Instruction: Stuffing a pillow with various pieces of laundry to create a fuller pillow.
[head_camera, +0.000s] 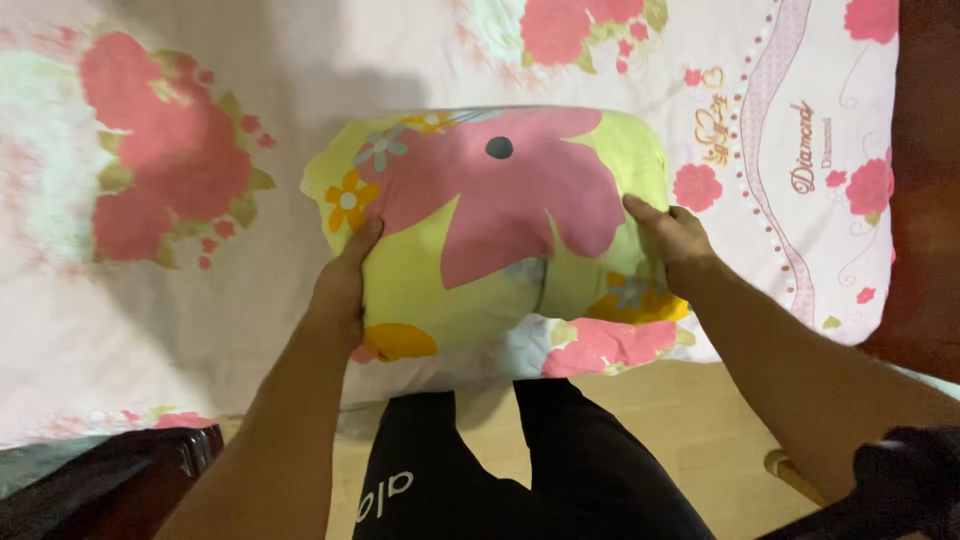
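Note:
A plump pillow in a yellow-green case with big pink flowers lies at the near edge of a bed. My left hand presses against its left side, thumb up on the fabric. My right hand grips its right side, fingers dug into the cover. Both hands hold the pillow between them. Its lower edge hangs just over the bed's edge, above my black-trousered legs.
The bed carries a white-pink sheet printed with red flowers. A dark wooden bed frame runs along the right side. A dark red object sits at the lower left. Pale floor shows below the bed.

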